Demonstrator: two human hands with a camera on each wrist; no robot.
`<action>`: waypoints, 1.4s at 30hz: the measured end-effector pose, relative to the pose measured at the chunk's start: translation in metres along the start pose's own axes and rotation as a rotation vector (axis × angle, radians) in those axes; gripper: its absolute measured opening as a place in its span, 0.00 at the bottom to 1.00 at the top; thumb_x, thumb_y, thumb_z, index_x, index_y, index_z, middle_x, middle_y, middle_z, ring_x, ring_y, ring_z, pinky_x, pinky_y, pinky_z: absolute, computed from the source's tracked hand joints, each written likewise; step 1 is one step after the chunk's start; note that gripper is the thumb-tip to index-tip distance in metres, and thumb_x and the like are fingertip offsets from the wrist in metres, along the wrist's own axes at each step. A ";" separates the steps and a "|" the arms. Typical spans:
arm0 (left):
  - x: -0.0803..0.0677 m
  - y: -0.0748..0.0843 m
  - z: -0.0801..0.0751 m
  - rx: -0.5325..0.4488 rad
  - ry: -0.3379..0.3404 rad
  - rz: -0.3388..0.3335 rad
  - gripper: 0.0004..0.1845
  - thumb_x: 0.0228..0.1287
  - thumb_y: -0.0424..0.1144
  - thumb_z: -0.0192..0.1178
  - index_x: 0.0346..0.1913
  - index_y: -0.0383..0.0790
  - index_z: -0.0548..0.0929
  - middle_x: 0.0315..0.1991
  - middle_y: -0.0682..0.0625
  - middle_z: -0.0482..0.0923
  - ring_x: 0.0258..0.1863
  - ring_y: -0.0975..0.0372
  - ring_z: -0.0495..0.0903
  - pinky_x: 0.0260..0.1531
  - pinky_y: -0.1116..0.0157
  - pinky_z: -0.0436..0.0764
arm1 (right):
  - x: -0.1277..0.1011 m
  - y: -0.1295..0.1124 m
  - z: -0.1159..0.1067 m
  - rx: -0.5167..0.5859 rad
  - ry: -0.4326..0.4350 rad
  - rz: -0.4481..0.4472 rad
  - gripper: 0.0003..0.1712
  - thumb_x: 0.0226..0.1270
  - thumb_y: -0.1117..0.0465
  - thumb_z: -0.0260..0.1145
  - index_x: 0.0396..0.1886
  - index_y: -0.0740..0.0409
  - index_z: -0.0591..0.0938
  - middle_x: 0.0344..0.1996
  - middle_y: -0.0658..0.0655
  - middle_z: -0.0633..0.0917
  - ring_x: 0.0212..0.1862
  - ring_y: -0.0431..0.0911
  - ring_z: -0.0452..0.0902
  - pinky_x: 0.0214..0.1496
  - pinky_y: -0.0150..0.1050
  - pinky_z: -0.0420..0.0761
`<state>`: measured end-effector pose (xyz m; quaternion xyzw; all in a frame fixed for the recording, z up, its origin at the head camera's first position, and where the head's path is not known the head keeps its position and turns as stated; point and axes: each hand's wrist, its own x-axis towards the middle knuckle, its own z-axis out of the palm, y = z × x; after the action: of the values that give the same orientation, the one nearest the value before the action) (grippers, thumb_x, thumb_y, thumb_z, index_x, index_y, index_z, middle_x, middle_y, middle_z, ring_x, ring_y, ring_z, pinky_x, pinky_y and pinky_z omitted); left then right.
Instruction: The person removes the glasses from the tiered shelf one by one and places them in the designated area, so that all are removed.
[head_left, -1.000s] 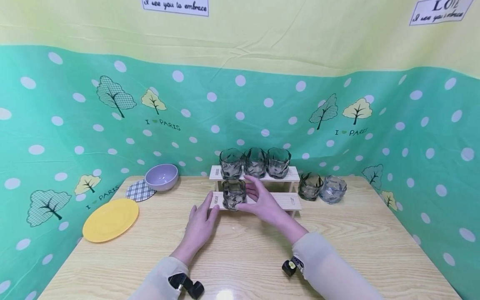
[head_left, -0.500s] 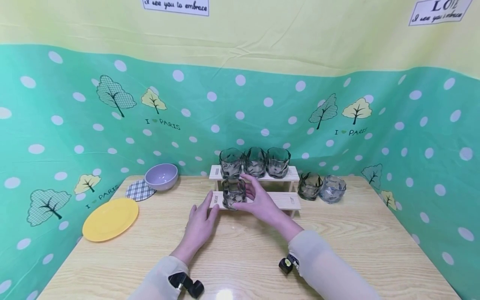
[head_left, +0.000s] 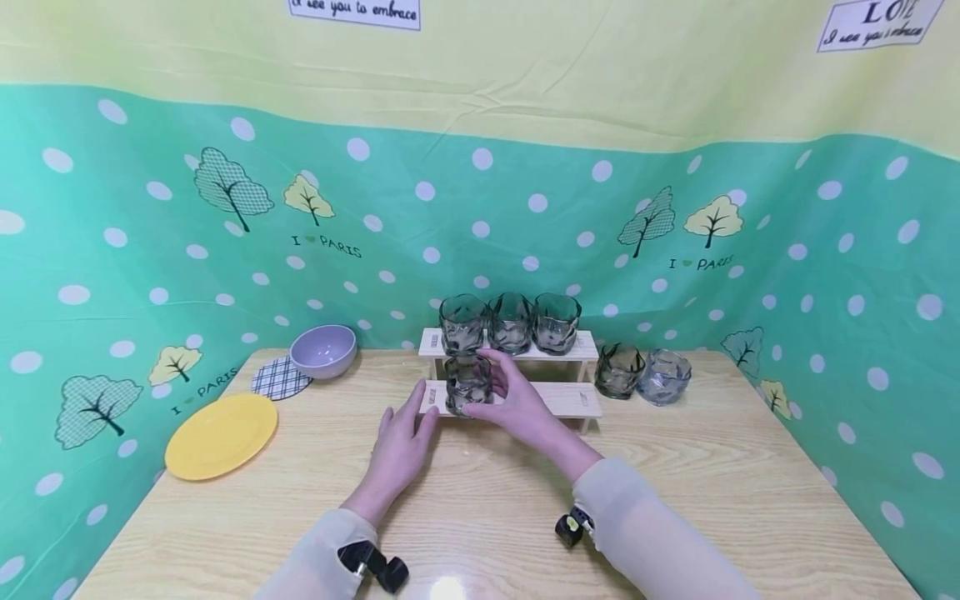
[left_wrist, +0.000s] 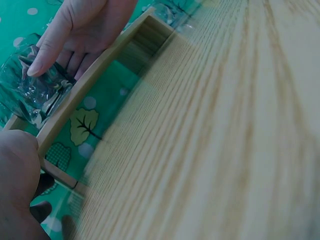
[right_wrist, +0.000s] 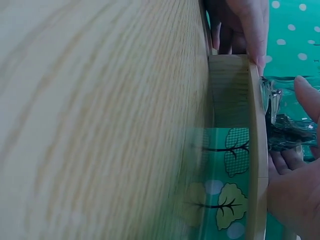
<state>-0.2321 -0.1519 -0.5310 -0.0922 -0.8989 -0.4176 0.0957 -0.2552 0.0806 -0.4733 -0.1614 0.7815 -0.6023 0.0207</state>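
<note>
Right hand point(head_left: 517, 404) gripping glass point(head_left: 468, 385) on shelf point(head_left: 572, 400), left hand point(head_left: 401, 442) flat, three glasses point(head_left: 511, 322) behind.

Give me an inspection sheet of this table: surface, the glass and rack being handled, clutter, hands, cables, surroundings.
Surface: light wooden table, with a glare spot near the front edge.
Job's things: two-tier wooden rack; one smoky glass on its lower tier, three glasses on the upper tier.
Clutter: two more glasses right of the rack; yellow plate, lilac bowl, checked coaster at left.
Hands: right hand grips the smoky glass; left hand rests with its fingers on the rack's left end.
Cables: nothing seen.
Surroundings: green dotted cloth with trees, yellow above.
</note>
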 end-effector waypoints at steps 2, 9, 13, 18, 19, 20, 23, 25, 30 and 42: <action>0.000 0.000 0.000 0.000 0.000 -0.001 0.34 0.91 0.48 0.51 0.88 0.36 0.59 0.83 0.37 0.65 0.81 0.41 0.68 0.87 0.40 0.40 | 0.000 0.000 0.000 0.000 0.000 -0.003 0.58 0.60 0.60 0.88 0.86 0.42 0.67 0.77 0.58 0.78 0.79 0.58 0.71 0.84 0.54 0.67; 0.000 0.000 0.000 0.000 -0.004 -0.004 0.34 0.91 0.48 0.51 0.89 0.37 0.58 0.83 0.37 0.65 0.81 0.41 0.67 0.87 0.40 0.40 | 0.000 0.002 0.001 -0.004 0.002 -0.015 0.58 0.60 0.59 0.89 0.86 0.42 0.67 0.75 0.57 0.79 0.77 0.56 0.73 0.84 0.52 0.69; -0.001 0.000 -0.001 -0.004 -0.004 -0.005 0.35 0.91 0.48 0.51 0.89 0.37 0.58 0.83 0.37 0.65 0.81 0.41 0.67 0.87 0.40 0.39 | 0.001 0.003 0.002 -0.009 0.001 -0.024 0.57 0.61 0.59 0.88 0.85 0.43 0.67 0.73 0.56 0.80 0.76 0.55 0.75 0.83 0.50 0.70; 0.000 -0.001 0.000 -0.001 -0.004 -0.003 0.35 0.91 0.48 0.51 0.88 0.36 0.59 0.83 0.37 0.65 0.81 0.42 0.67 0.86 0.39 0.40 | 0.002 0.005 0.002 -0.020 0.009 -0.019 0.56 0.61 0.58 0.88 0.85 0.43 0.67 0.72 0.56 0.81 0.75 0.56 0.76 0.83 0.52 0.70; 0.000 -0.001 0.000 0.000 -0.005 -0.003 0.35 0.91 0.48 0.51 0.88 0.36 0.58 0.83 0.37 0.65 0.81 0.42 0.67 0.86 0.39 0.40 | 0.001 0.004 0.002 -0.020 0.013 -0.016 0.56 0.61 0.58 0.89 0.84 0.43 0.67 0.72 0.56 0.81 0.75 0.56 0.76 0.83 0.52 0.70; 0.000 -0.001 0.000 0.001 -0.005 -0.002 0.35 0.91 0.48 0.51 0.88 0.36 0.58 0.83 0.37 0.65 0.81 0.42 0.67 0.86 0.40 0.40 | 0.001 0.004 0.002 -0.017 0.016 -0.014 0.56 0.61 0.58 0.89 0.84 0.43 0.68 0.72 0.57 0.81 0.75 0.56 0.76 0.83 0.53 0.70; 0.000 -0.001 0.000 0.000 -0.006 -0.003 0.35 0.91 0.48 0.50 0.89 0.36 0.58 0.83 0.38 0.64 0.81 0.42 0.67 0.86 0.40 0.39 | 0.000 0.002 0.002 0.001 0.021 -0.011 0.56 0.61 0.59 0.88 0.84 0.45 0.68 0.71 0.58 0.82 0.74 0.57 0.76 0.83 0.55 0.70; 0.000 -0.001 0.000 -0.001 -0.006 -0.005 0.35 0.91 0.49 0.50 0.89 0.36 0.58 0.83 0.38 0.64 0.81 0.42 0.67 0.86 0.40 0.39 | 0.000 0.002 0.001 0.010 0.021 -0.007 0.56 0.60 0.59 0.89 0.84 0.45 0.68 0.71 0.58 0.82 0.75 0.57 0.76 0.83 0.55 0.70; 0.001 -0.001 -0.001 -0.003 -0.003 -0.007 0.34 0.91 0.48 0.51 0.89 0.36 0.58 0.83 0.38 0.64 0.81 0.42 0.67 0.87 0.40 0.39 | 0.001 0.002 0.001 0.004 0.018 0.006 0.56 0.59 0.58 0.90 0.83 0.43 0.68 0.72 0.56 0.81 0.76 0.56 0.75 0.83 0.54 0.69; -0.001 0.000 -0.001 0.001 0.001 -0.005 0.35 0.91 0.48 0.51 0.88 0.36 0.58 0.83 0.38 0.64 0.81 0.42 0.67 0.86 0.40 0.40 | -0.006 -0.002 -0.002 0.008 0.022 0.027 0.56 0.56 0.57 0.91 0.81 0.41 0.71 0.70 0.52 0.83 0.72 0.52 0.78 0.81 0.51 0.72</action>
<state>-0.2312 -0.1528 -0.5303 -0.0895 -0.8993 -0.4175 0.0949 -0.2498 0.0836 -0.4713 -0.1441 0.7815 -0.6067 0.0207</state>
